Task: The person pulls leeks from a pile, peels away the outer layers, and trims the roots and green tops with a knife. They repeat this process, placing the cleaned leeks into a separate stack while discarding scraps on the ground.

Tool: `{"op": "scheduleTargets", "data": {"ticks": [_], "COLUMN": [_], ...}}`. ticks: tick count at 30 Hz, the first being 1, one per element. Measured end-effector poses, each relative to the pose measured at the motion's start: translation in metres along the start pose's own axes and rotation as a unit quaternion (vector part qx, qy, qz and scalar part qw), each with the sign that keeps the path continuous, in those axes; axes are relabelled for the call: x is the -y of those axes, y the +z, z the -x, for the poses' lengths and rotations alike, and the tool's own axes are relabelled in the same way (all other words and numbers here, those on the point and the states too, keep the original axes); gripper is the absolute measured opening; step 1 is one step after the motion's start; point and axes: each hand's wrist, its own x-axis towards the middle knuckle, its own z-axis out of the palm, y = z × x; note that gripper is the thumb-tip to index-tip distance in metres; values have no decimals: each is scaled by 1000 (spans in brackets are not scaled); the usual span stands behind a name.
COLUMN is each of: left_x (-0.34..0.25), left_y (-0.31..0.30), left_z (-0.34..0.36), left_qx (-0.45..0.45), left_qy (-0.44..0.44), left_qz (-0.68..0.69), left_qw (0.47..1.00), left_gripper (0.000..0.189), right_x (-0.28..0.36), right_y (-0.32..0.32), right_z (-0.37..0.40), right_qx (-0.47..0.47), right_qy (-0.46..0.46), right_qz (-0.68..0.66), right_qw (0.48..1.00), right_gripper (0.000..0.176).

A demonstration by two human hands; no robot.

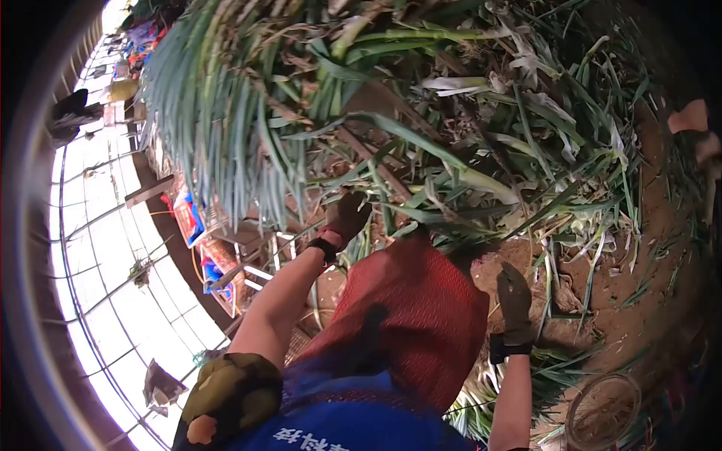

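My left hand (349, 216), in a dark olive glove, reaches to the lower edge of a big heap of green onions (218, 98). Its fingers look loosely bent and apart, with no stalk visibly gripped. Long green leaves lie just beyond its fingertips. Lower on the right, my right hand (515, 302), gloved too, hovers over the brown ground with fingers stretched out and nothing in it. Between the hands spreads a red textured apron (410, 316) over my lap. Loose leaves and pale stalks (481, 177) lie tangled in front of me.
Trimmed leaves lie on the dirt floor (639, 278) at the right. More green onions (553, 376) rest beside my right forearm, near a round hoop (603, 412). A basket (218, 255) and metal bars stand at the left. Part of another person's hand (690, 120) shows at the far right.
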Motion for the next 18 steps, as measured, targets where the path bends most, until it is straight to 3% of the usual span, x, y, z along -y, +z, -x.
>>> {"op": "scheduleTargets", "data": {"ticks": [1, 3, 6, 8, 9, 10, 11, 14, 18], "left_x": [-13, -39, -75, -69, -66, -78, -99, -84, -84], "left_y": [7, 25, 53, 95, 110, 100, 98, 124, 128], "left_z": [-17, -54, -90, -102, -108, -101, -104, -103, -100], "left_qx": [-77, -148, -83, -112, -177, -68, 88, 19, 19], "left_qy": [55, 147, 158, 235, 291, 293, 172, 213, 196], "left_qz": [17, -34, -15, -146, -110, -187, -244, -187, -208], "left_qw": [995, 978, 984, 954, 934, 935, 950, 959, 958], "left_gripper": [32, 33, 36, 37, 35, 38, 37, 22, 22], "right_x": [0, 11, 32, 35, 34, 32, 30, 33, 23], "right_y": [11, 22, 21, 20, 21, 22, 20, 11, 41], "right_z": [-14, -39, -85, -115, -130, -147, -163, -204, -248], "right_qx": [-12, -37, -84, -151, -183, -230, -211, -148, -90], "right_qy": [-9, -20, -103, -155, -180, -211, -222, -248, -229], "right_qz": [-1, -4, 18, 57, 75, 88, 100, 118, 116], "right_qw": [1000, 999, 991, 975, 964, 946, 947, 950, 962], "right_gripper": [32, 31, 31, 31, 31, 26, 29, 37, 41]}}
